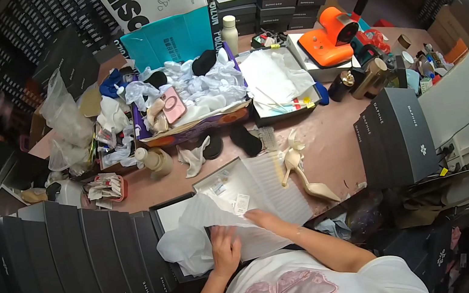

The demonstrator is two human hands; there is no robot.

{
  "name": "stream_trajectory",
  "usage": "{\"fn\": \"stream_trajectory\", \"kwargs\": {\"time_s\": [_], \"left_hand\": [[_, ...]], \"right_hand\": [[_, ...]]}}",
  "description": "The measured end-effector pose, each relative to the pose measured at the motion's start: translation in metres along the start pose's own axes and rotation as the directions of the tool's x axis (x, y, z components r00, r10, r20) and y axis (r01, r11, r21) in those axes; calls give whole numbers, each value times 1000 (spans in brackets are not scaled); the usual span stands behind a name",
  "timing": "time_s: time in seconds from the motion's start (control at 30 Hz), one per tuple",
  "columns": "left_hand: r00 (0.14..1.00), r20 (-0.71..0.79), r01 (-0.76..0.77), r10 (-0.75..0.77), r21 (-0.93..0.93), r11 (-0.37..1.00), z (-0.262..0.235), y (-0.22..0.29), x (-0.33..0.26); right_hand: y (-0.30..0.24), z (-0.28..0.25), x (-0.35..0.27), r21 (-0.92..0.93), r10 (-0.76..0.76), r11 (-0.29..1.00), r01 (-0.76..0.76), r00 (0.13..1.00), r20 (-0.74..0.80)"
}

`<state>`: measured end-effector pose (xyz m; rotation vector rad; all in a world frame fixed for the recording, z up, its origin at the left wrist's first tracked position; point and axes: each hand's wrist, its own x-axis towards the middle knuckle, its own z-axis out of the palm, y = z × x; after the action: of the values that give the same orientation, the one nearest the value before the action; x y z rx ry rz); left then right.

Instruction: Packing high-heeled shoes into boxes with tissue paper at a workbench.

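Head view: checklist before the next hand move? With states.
1. Box open: ok, white inside shows.
2. Box uncovered: not ok, paper lies across part of it.
3. Both hands at the paper: ok, left hand and right hand reach it.
4. Shoe out of both hands: ok, it lies right of the box.
5. Anything under the paper: cannot tell, it hides part of the inside.

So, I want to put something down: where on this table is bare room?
Widest bare patch: the pink table between the beige shoe and the dark boxes at right. A narrower strip lies between the cream bottle and the open box. Crowded: the far side, around the tissue-filled box, and around the left hand and right hand, amid white paper.
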<state>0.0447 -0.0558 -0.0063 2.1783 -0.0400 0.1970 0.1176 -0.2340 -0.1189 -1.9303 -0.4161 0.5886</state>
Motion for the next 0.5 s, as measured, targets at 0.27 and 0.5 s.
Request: {"fn": "stream_trajectory", "kwargs": {"time_s": [0.27, 0.5], "left_hand": [[731, 628, -310, -268, 654, 690, 79, -33, 84], [968, 241, 75, -63, -39, 996, 35, -9, 74]], "right_hand": [[1, -169, -83, -655, 52, 688, -313, 921, -385], [-35, -190, -77, -25, 222, 969, -246, 911, -346]]}}
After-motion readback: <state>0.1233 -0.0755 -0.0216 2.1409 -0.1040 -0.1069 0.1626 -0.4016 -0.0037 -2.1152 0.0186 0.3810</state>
